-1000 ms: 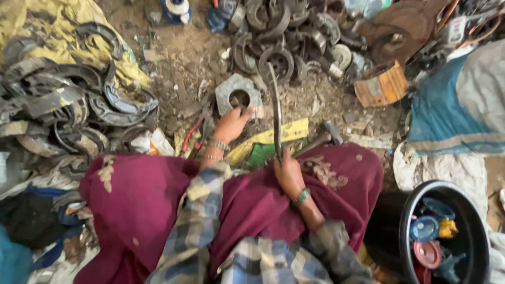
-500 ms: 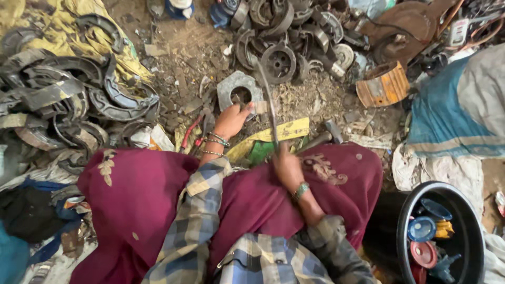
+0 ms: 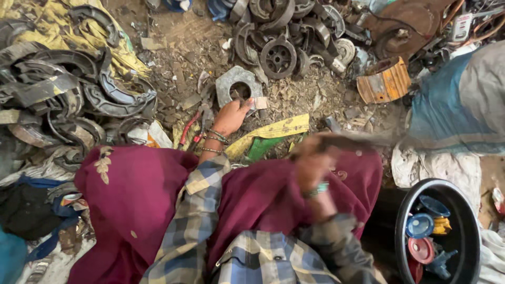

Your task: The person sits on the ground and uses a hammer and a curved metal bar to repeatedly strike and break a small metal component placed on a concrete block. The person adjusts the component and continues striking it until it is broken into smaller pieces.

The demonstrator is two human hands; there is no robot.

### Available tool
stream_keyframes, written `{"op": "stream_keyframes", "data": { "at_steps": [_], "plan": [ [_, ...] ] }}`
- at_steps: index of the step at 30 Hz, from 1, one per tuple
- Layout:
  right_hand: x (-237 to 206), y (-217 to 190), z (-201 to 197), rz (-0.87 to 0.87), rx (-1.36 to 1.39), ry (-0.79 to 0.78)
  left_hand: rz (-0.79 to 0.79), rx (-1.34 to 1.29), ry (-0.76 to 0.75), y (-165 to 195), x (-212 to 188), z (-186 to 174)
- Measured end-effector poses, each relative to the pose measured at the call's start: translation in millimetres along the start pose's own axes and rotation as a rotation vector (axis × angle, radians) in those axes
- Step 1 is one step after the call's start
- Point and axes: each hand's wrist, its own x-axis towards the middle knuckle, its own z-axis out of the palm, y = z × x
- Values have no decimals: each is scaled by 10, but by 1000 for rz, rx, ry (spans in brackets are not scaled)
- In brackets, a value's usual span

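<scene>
Grey square metal plate with a round hole (image 3: 239, 87) lies on the dirt, steadied by the left hand (image 3: 230, 117), while the right hand (image 3: 311, 164), earlier holding its thin rod upright, now blurs downward, gripping it mid-swing.

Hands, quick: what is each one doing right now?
Left hand: fingers resting on the grey metal plate, not gripping it.
Right hand: blurred; grip cannot be told.

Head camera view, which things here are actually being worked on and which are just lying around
In hand:
left hand on the grey metal plate with a hole
right hand, blurred

Lying about:
pile of curved metal pieces
round metal wheel
black tub
</scene>
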Motion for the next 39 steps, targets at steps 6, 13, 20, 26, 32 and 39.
{"op": "stream_keyframes", "data": {
  "at_steps": [6,13,20,26,32,39],
  "plan": [
    [-262,187,340,179,-60,-529,-5,96,64,16,30,-1],
    [251,-244,-504,116,618,156,-18,45,10,86,-92,-71],
    [-249,-23,397,134,-175,-665,3,40,-3,75,-64,-71],
    [-8,-292,-80,346,-64,-442,-58,91,-35,-36,4,82],
    [230,-276,-340,117,458,223,-22,31,-5,-103,23,23],
    [-260,31,424,80,-152,-577,22,73,9,5,-39,-7]
  ]
}}
